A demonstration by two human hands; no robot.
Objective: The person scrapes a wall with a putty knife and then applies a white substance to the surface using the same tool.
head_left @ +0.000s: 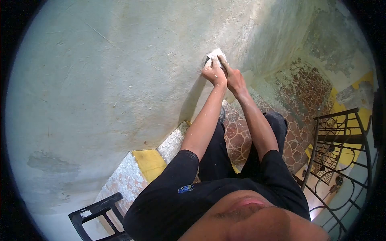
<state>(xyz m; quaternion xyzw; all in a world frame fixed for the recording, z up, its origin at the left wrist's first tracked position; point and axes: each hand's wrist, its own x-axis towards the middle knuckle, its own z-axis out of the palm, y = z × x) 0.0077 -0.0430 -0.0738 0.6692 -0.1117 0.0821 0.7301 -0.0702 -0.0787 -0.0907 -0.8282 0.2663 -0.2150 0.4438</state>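
Filling most of the view on the left and far side is a pale, greenish plastered wall (100,72), patchy and scratched, with a darker grey stain low on the left. To the right, the floor (299,94) is paved with irregular brown stones, and a yellow-and-white tiled border (150,160) runs along the foot of the wall. A black wrought-iron railing (341,148) stands at the right edge, and part of a black plastic chair (98,217) shows at the near left. The person, in a black shirt and dark trousers, reaches both bare arms out to the wall. The left hand (213,74) and the right hand (235,80) sit side by side, touching each other, both pressing a small white pad (215,54) flat against the plaster at the far centre. The fingers of both hands are held together and curled onto the pad, clamping it to the wall.
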